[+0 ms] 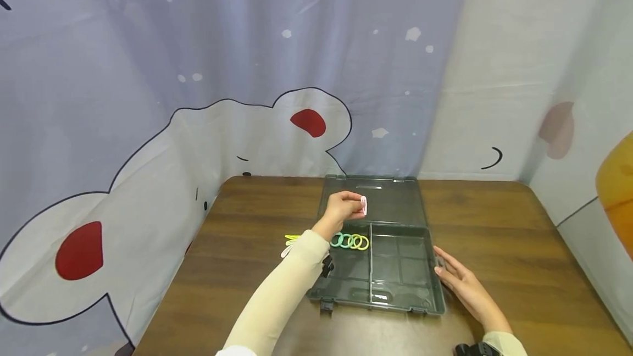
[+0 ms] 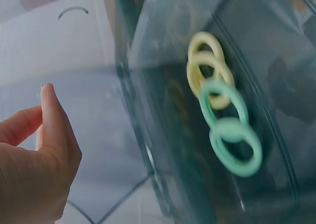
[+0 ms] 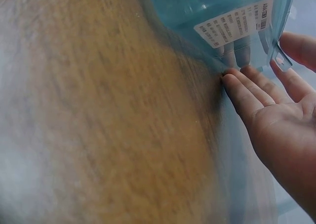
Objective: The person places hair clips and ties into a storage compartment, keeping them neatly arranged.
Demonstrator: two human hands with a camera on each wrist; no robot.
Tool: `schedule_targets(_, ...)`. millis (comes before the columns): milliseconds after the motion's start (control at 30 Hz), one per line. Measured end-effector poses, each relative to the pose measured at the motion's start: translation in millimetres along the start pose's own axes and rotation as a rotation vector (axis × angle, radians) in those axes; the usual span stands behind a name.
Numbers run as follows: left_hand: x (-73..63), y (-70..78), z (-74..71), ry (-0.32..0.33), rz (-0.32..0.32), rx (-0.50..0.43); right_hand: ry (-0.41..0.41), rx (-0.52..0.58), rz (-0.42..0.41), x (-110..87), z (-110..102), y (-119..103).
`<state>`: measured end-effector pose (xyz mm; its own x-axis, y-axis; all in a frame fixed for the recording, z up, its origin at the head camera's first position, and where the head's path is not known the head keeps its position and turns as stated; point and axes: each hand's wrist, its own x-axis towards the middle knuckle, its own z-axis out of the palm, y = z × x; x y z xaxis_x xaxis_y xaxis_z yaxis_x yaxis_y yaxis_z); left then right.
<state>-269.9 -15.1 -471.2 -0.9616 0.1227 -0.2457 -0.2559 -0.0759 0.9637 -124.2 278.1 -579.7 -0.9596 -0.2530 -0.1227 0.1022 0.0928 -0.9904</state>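
My left hand [image 1: 343,210] is raised over the hinge side of a grey see-through plastic box [image 1: 403,302]. Between thumb and fingertips it pinches a small pale pink, oval loop-shaped piece [image 1: 364,205]. In the left wrist view that piece is mostly hidden by the fingers. Below it, several overlapping yellow and green rings [image 2: 237,147] lie in the left compartment. My right hand [image 1: 462,284] touches the box's right side with extended fingers, its thumb by a small tab [image 3: 281,60] on the rim. A printed label [image 3: 234,23] shows near those fingers.
The open lid [image 1: 390,202] lies back on the wooden table [image 1: 262,205]. A divider [image 1: 370,268] splits the box in two. Left of it, partly behind the sleeve, are a yellow piece [image 1: 290,237] and a white looped piece [image 1: 286,251]. A printed curtain [image 1: 237,59] hangs behind.
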Motion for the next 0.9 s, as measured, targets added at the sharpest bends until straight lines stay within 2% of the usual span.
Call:
schedule_targets(200, 0.7, -6.0, 32.8, -0.027, -0.014, -0.041, 0.006, -0.009, -0.011, 2.8, 0, 1)
schedule_targets(467, 1.1, -17.9, 75.3, -0.044, -0.075, -0.068, 0.006, -0.012, -0.004, -0.1, 0, 0)
schedule_targets(733, -2.0, -35.0, 113.3, 0.022, -0.118, -0.076, 0.010, 0.000, 0.004, 0.5, 0, -2)
schedule_targets(900, -5.8, -47.6, 127.6, 0.051, -0.134, -0.065, 0.001, -0.004, 0.003, 0.8, 0, -1)
